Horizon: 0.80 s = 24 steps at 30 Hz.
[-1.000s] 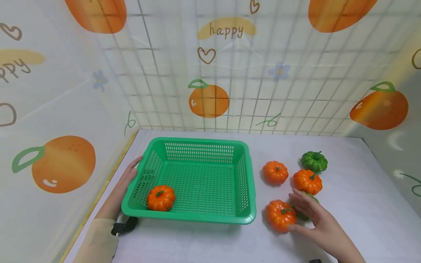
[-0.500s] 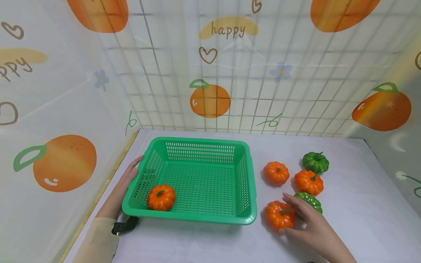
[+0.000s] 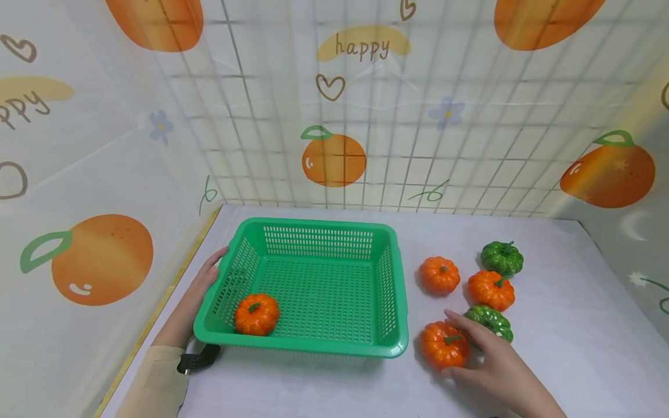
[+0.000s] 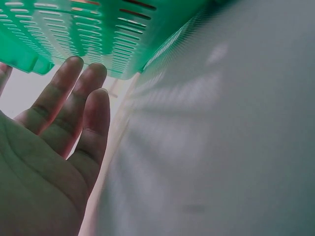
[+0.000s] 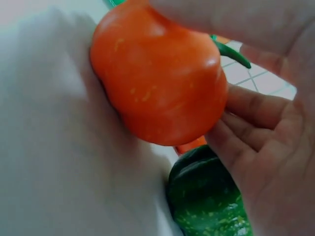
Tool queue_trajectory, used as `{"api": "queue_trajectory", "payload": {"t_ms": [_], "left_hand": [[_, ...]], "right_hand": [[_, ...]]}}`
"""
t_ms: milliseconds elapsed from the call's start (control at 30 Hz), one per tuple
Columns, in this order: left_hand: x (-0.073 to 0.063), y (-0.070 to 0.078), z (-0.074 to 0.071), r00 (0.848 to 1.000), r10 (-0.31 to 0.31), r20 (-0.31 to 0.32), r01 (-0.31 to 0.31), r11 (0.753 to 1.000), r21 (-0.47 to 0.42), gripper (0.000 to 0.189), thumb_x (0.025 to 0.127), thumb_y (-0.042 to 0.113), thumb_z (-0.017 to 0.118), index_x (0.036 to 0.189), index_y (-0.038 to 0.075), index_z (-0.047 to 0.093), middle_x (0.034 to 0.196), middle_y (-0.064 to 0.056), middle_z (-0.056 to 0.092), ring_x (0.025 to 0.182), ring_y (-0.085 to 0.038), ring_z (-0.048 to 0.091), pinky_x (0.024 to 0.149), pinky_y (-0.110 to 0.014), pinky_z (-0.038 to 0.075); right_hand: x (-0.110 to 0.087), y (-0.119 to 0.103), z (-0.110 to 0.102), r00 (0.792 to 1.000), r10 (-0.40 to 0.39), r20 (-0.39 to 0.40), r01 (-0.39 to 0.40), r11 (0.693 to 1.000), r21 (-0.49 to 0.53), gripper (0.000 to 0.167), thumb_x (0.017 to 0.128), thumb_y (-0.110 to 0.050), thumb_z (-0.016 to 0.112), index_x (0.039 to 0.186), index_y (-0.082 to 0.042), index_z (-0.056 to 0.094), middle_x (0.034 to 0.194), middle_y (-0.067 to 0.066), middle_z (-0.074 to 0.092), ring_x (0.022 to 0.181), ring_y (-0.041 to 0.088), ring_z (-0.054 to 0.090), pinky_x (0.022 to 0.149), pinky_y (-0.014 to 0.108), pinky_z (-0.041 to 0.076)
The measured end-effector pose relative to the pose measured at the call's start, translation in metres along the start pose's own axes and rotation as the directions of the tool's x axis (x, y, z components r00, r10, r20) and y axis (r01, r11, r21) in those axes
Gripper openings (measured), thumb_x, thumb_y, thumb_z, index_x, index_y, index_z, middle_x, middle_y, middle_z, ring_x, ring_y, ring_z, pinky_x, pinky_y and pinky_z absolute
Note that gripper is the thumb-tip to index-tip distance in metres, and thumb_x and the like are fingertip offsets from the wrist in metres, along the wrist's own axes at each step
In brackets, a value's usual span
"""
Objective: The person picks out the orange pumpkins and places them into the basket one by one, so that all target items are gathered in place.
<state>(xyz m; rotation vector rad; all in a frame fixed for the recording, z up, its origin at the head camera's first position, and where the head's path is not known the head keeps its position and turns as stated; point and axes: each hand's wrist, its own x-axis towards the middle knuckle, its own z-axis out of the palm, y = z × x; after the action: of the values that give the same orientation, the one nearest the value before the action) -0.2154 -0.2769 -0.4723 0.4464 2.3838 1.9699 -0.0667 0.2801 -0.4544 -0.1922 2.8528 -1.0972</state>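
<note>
A small orange pumpkin with a green stem sits on the white table, right of the green basket. My right hand holds it, thumb on the near side and fingers behind. In the right wrist view the thumb lies across the orange pumpkin, which seems to rest on the table. Close behind that hand is a mottled green pumpkin, partly covered. My left hand rests beside the basket's left wall, fingers extended; the left wrist view shows its fingertips by the slotted side. Another orange pumpkin lies in the basket's near-left corner.
Two more orange pumpkins and a dark green pumpkin stand farther back on the right. A printed curtain over a wire grid closes off the table's back and sides.
My right hand has moved left and closed in around the near orange pumpkin, uncovering more of the mottled green one. My left hand and the basket have stayed put.
</note>
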Motion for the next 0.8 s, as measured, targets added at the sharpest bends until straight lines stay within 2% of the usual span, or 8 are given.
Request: {"api": "queue_trajectory", "payload": {"t_ms": [133, 200, 267, 433, 500, 667, 800], "left_hand": [[-0.0013, -0.0025, -0.0009, 1.0, 0.006, 0.005, -0.006, 1.0, -0.013, 0.057, 0.109, 0.025, 0.028, 0.153, -0.01, 0.015, 0.135, 0.016, 0.039, 0.109, 0.007, 0.052, 0.088, -0.014, 0.044], [-0.0018, -0.003, -0.0013, 1.0, 0.0, 0.012, 0.001, 1.0, -0.02, 0.057, 0.109, 0.025, 0.027, 0.154, -0.008, 0.014, 0.132, 0.02, 0.041, 0.11, 0.006, 0.052, 0.088, -0.015, 0.045], [-0.0025, -0.0029, -0.0013, 1.0, -0.011, 0.018, 0.011, 1.0, -0.015, 0.058, 0.109, 0.027, 0.027, 0.155, -0.005, 0.013, 0.136, 0.014, 0.041, 0.111, 0.006, 0.052, 0.088, -0.016, 0.046], [-0.0037, -0.0015, -0.0008, 0.999, -0.021, 0.033, 0.021, 1.0, 0.0, 0.058, 0.109, 0.029, 0.025, 0.157, -0.002, 0.011, 0.149, -0.022, 0.028, 0.112, 0.005, 0.052, 0.088, -0.018, 0.047], [-0.0037, -0.0007, -0.0006, 0.999, -0.024, 0.031, 0.024, 1.0, 0.004, 0.058, 0.109, 0.028, 0.025, 0.157, -0.003, 0.012, 0.15, -0.029, 0.023, 0.111, 0.006, 0.052, 0.088, -0.018, 0.046], [-0.0025, 0.001, 0.0002, 0.999, -0.033, 0.019, 0.033, 0.999, 0.002, 0.058, 0.109, 0.028, 0.026, 0.156, -0.003, 0.013, 0.15, -0.029, 0.023, 0.11, 0.006, 0.052, 0.087, -0.017, 0.046], [-0.0017, 0.0003, -0.0003, 0.999, -0.032, 0.012, 0.032, 0.999, 0.0, 0.058, 0.109, 0.027, 0.027, 0.156, -0.004, 0.013, 0.147, -0.015, 0.031, 0.11, 0.006, 0.052, 0.087, -0.016, 0.046]], "right_hand": [[-0.0005, -0.0002, 0.002, 1.0, -0.025, -0.005, 0.025, 0.999, -0.036, 0.098, 0.061, -0.048, 0.093, 0.146, -0.025, 0.05, 0.133, -0.008, 0.058, 0.122, 0.023, 0.055, 0.094, 0.048, 0.049], [0.0003, -0.0003, 0.002, 0.999, -0.036, -0.005, 0.036, 0.998, -0.054, 0.096, 0.062, -0.051, 0.091, 0.145, -0.023, 0.052, 0.134, -0.005, 0.057, 0.122, 0.025, 0.054, 0.094, 0.05, 0.049], [0.0012, -0.0009, 0.0018, 1.0, -0.02, 0.008, 0.02, 0.998, -0.064, 0.093, 0.062, -0.054, 0.09, 0.142, -0.023, 0.055, 0.135, -0.003, 0.056, 0.121, 0.026, 0.054, 0.093, 0.05, 0.05], [0.0026, -0.0003, 0.0016, 0.999, -0.001, 0.035, 0.004, 0.997, -0.071, 0.084, 0.063, -0.058, 0.088, 0.135, -0.023, 0.062, 0.136, 0.0, 0.054, 0.122, 0.028, 0.053, 0.091, 0.049, 0.05], [0.0027, 0.0006, 0.002, 0.999, -0.004, 0.035, 0.006, 0.997, -0.076, 0.083, 0.063, -0.058, 0.088, 0.134, -0.023, 0.063, 0.136, 0.0, 0.053, 0.122, 0.028, 0.052, 0.092, 0.05, 0.05], [0.0041, 0.0017, 0.0036, 0.999, 0.025, 0.044, -0.022, 0.996, -0.084, 0.085, 0.061, -0.06, 0.087, 0.135, -0.026, 0.062, 0.137, -0.001, 0.053, 0.124, 0.029, 0.051, 0.092, 0.054, 0.049], [0.0057, 0.0014, 0.0051, 0.997, 0.058, 0.059, -0.054, 0.996, -0.075, 0.084, 0.06, -0.062, 0.087, 0.134, -0.029, 0.062, 0.135, -0.004, 0.054, 0.122, 0.026, 0.052, 0.091, 0.053, 0.05]]}}
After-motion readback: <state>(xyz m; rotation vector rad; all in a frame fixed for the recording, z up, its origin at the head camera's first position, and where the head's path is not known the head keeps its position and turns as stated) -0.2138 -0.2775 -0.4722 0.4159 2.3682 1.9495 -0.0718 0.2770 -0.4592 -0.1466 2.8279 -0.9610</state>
